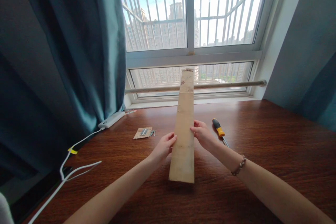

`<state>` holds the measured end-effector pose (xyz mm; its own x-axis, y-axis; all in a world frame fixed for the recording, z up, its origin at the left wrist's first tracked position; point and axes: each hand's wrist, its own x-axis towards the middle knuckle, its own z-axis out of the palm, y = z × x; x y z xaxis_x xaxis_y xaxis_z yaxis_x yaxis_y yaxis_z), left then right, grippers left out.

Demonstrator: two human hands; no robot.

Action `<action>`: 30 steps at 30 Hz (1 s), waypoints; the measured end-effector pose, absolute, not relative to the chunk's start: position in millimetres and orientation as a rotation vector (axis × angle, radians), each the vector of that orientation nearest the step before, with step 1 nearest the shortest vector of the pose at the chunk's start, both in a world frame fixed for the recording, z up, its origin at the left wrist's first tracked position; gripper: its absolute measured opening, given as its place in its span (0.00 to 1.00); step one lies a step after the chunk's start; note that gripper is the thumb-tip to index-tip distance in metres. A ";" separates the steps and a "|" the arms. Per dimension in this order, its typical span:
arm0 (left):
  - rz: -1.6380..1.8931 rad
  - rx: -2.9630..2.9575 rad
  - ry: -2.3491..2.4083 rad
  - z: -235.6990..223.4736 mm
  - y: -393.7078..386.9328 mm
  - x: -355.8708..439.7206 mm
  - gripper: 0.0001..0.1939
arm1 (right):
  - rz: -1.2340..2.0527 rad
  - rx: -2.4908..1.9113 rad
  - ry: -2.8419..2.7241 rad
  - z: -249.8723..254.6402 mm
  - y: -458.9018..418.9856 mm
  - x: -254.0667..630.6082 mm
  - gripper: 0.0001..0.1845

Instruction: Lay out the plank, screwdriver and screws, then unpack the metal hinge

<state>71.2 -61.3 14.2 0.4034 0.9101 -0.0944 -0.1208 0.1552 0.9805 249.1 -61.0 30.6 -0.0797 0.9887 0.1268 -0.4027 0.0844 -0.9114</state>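
Note:
A long pale wooden board is held above the brown table, its long side running away from me toward the window. My left hand grips its left edge near the middle, with the fingertips partly hidden beneath. On the opposite edge, slightly farther away, my right hand has its thumb on top and fingers against the side. A screwdriver with a black and yellow handle lies to the right of my right hand. Left of the board, several screws lie beside a piece of cardboard carrying a small metal part.
The brown table reaches back to the window sill. At the left, a white power strip rests against the blue curtain, and white cables run along the table's left side. A horizontal rail crosses in front of the window.

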 end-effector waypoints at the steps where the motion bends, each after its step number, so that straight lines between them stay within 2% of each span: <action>1: 0.847 1.169 0.815 11.7 -60.1 77.0 0.23 | 1.388 -0.784 -1.031 30.2 -61.5 260.4 0.18; 12: 0.709 1.008 0.655 -8.9 -42.7 129.5 0.24 | 1.424 -0.923 -1.006 5.7 -45.7 326.6 0.15; 21: 0.730 1.028 0.717 -10.5 -45.9 145.9 0.27 | 1.444 -1.077 -1.015 13.6 -44.5 338.2 0.13; 30: 0.727 1.059 0.724 -13.8 -49.7 155.5 0.25 | 1.453 -1.239 -1.045 14.5 -40.3 350.3 0.15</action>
<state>155.5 -49.7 -13.8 0.5623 0.8094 -0.1692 -0.1715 0.3143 0.9337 350.3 -40.3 14.5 -0.0613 0.9774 -0.2021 -0.1193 -0.2082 -0.9708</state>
